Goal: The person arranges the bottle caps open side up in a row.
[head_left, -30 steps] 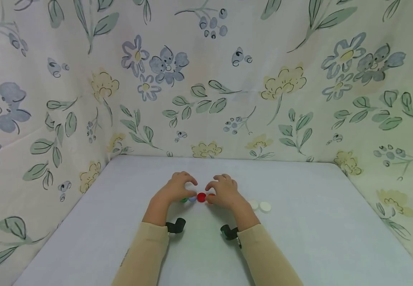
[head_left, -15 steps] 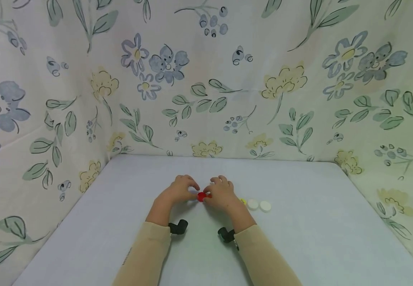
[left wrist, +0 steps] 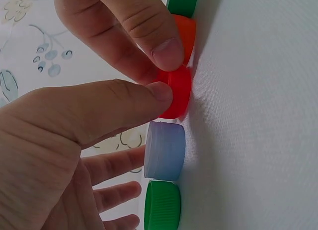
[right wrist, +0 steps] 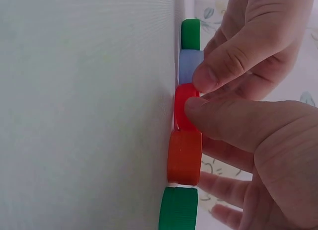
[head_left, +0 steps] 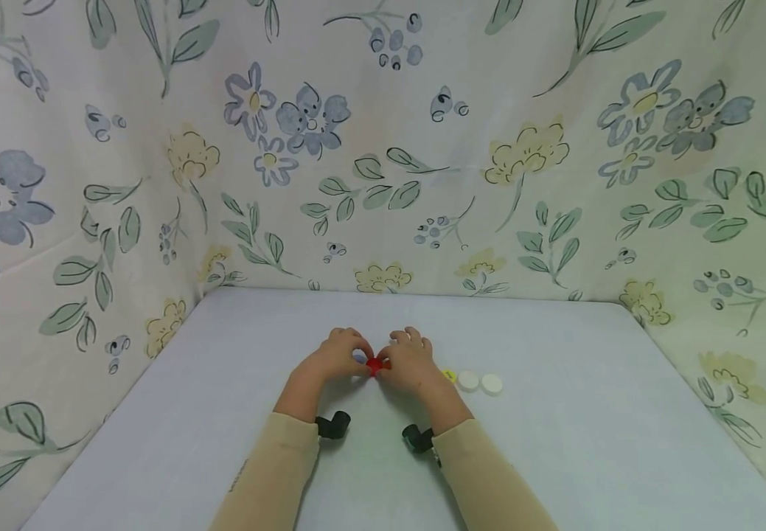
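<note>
A red bottle cap [left wrist: 182, 93] sits in a row of caps on the white table. My left hand [head_left: 335, 357] pinches it from the left with thumb and forefinger. From the other side, my right hand [head_left: 416, 361] pinches the same cap, so both thumbs lie on its near side. The far fingertips are partly hidden. Beside the red cap stands a light blue cap [left wrist: 166, 151], then a green cap [left wrist: 163, 206] by my left fingers. An orange cap [right wrist: 185, 158] and a darker green cap [right wrist: 179, 208] continue the row on the right hand's side.
Past my right hand the row goes on with a yellow cap [head_left: 449, 375] and two white caps [head_left: 467, 380]. A floral cloth [head_left: 383, 184] hangs behind the table [head_left: 555, 442] and along both sides.
My left hand has shifted right, from near the blue cap onto the red one. My right hand has come slightly left and closed on the red cap, uncovering the yellow cap.
</note>
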A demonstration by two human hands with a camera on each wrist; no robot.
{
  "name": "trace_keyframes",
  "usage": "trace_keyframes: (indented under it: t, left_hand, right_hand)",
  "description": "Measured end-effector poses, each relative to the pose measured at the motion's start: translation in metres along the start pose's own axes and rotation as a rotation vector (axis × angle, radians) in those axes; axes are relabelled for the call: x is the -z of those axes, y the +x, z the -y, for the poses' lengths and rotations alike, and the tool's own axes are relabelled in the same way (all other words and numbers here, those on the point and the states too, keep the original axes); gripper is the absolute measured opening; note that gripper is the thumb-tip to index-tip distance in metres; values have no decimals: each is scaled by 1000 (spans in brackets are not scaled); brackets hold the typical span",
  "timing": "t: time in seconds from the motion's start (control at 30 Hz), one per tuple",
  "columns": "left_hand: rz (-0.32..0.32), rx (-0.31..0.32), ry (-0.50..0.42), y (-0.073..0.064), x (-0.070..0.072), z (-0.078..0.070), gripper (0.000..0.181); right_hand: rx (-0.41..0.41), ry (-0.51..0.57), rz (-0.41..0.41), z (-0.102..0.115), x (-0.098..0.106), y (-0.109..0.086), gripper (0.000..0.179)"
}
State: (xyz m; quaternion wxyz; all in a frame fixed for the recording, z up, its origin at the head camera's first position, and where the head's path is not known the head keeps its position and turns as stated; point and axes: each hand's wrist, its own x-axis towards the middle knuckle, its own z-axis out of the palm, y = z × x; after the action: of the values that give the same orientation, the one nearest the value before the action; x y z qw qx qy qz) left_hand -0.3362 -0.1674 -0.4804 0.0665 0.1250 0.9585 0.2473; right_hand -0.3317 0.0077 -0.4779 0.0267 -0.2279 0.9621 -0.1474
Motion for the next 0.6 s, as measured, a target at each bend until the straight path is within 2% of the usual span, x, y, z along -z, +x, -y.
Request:
trace_keyframes:
  t: [0.27, 0.6]
  left_hand:
    - [15, 1, -1, 0, 0, 0, 18]
    - [17, -3, 10, 1, 1, -2, 18]
  right_hand:
    - [12, 51, -18, -3, 1, 0, 17]
    - [-30, 136, -36, -6, 2, 2, 10]
